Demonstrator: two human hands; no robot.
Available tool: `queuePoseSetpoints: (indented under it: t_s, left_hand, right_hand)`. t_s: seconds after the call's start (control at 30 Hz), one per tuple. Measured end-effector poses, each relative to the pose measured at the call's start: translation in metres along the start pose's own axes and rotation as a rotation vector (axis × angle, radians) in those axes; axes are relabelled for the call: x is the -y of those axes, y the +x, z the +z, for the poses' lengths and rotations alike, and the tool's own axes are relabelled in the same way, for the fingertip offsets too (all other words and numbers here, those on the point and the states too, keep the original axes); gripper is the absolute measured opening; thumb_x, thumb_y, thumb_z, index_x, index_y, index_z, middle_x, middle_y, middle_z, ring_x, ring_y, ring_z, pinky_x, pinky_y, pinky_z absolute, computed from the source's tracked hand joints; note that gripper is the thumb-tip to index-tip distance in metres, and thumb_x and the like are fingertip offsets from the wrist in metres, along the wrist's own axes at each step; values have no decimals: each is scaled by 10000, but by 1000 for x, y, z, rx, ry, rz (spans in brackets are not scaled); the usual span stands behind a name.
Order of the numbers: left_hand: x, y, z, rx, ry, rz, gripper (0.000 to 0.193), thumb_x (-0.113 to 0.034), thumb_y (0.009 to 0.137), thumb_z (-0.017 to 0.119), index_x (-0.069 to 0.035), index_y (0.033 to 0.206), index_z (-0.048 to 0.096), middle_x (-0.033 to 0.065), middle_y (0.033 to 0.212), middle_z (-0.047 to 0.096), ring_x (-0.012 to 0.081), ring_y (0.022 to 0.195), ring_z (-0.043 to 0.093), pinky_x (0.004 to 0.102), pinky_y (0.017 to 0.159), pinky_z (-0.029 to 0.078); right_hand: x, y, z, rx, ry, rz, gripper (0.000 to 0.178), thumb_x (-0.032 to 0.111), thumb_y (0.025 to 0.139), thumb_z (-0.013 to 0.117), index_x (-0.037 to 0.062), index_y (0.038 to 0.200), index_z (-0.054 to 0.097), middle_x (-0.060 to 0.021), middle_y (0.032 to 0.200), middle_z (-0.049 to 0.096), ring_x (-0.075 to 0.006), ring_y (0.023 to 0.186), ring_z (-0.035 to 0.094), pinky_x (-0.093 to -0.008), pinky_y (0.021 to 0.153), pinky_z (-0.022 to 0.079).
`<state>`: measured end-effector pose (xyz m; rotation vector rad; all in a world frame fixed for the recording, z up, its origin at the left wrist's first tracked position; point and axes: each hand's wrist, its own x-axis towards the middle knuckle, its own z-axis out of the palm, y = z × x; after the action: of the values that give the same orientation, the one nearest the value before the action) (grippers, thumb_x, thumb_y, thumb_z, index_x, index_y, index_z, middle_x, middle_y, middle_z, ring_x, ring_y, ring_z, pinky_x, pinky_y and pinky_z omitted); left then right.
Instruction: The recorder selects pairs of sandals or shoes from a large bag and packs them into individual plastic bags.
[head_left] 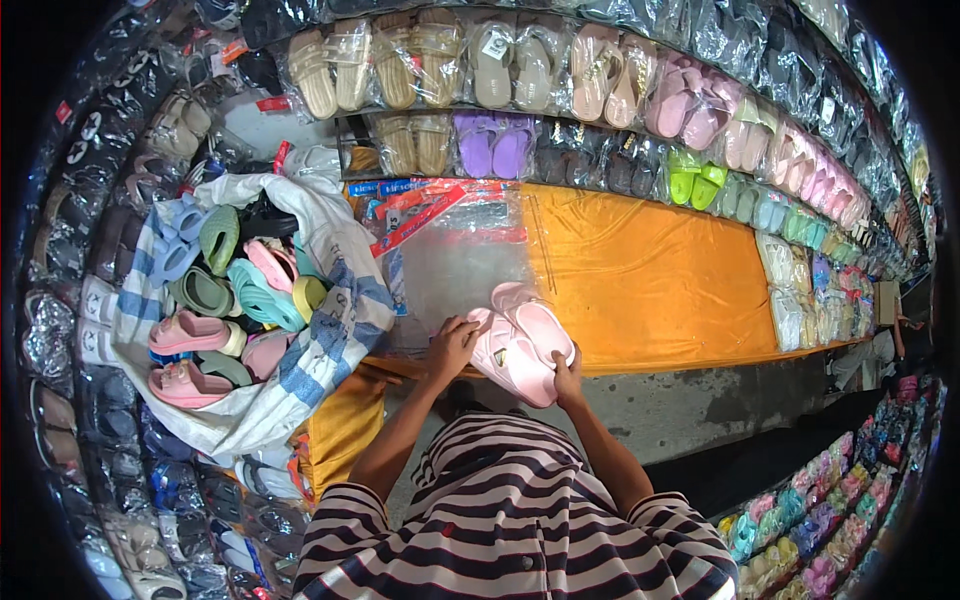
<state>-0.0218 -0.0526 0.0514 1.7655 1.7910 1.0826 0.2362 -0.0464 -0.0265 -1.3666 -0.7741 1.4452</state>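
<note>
Over the table's near edge I hold a pair of pale pink slide slippers, one lying partly behind the other. A small dark and gold badge shows on the strap of the nearer one. My right hand is closed round that slipper's right edge, thumb on top. At the strap's left side, my left hand has its fingers bent and pressed against the slipper. Just beyond the pair lies a stack of clear plastic bags with red and blue printed strips.
To the left stands a white and blue woven sack filled with loose slides in several colours. Orange cloth covers the table on the right. Racks of bagged slippers curve round the back and sides. Grey floor shows below the table edge.
</note>
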Motion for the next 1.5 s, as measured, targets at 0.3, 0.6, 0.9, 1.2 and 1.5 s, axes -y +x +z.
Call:
queuePoseSetpoints:
  t_s: [0.3, 0.6, 0.9, 1.2, 1.5]
  left_hand:
    - [2, 4, -13, -34, -88, 178, 172, -37, 781, 626, -10, 950, 650, 98, 899, 603, 289, 854, 590, 382, 730, 493]
    - [13, -15, -19, -149, -84, 145, 242, 2, 777, 626, -3, 1018, 650, 126, 942, 591, 289, 868, 593, 358, 720, 500]
    - [-11, -13, 2, -178, 10, 154, 302, 24, 791, 597, -10, 1090, 622, 123, 954, 594, 295, 875, 604, 348, 727, 503]
    - [43, -1, 24, -503, -300, -710, 622, -330, 841, 670, 5, 1300, 415, 98, 1019, 560, 254, 871, 556, 345, 756, 460]
    - [51, 20, 53, -421, -1354, -984, 512, -549, 778, 672, -129, 1060, 588, -21, 790, 529, 111, 649, 509, 241, 559, 395]
  right_hand:
    - [-12, 0, 45, -73, 8, -40, 595, 150, 876, 580, -5, 1375, 296, -159, 1154, 531, -216, 1036, 515, -318, 867, 441]
    - [-14, 2, 70, -87, 53, -63, 511, 132, 880, 575, 7, 1322, 349, -122, 1108, 535, -179, 936, 537, -302, 803, 458]
    - [-14, 29, 89, -148, 143, -117, 514, 161, 860, 593, -33, 1282, 374, -128, 1082, 540, -196, 928, 527, -313, 825, 432]
    - [-2, 44, 83, -106, -9, -135, 430, 169, 864, 583, -2, 1231, 436, -106, 1037, 551, -181, 889, 518, -312, 778, 436]
    - [3, 38, 81, -41, 66, 63, 448, 196, 865, 579, 28, 1246, 414, -119, 1058, 534, -210, 918, 523, -342, 769, 465]
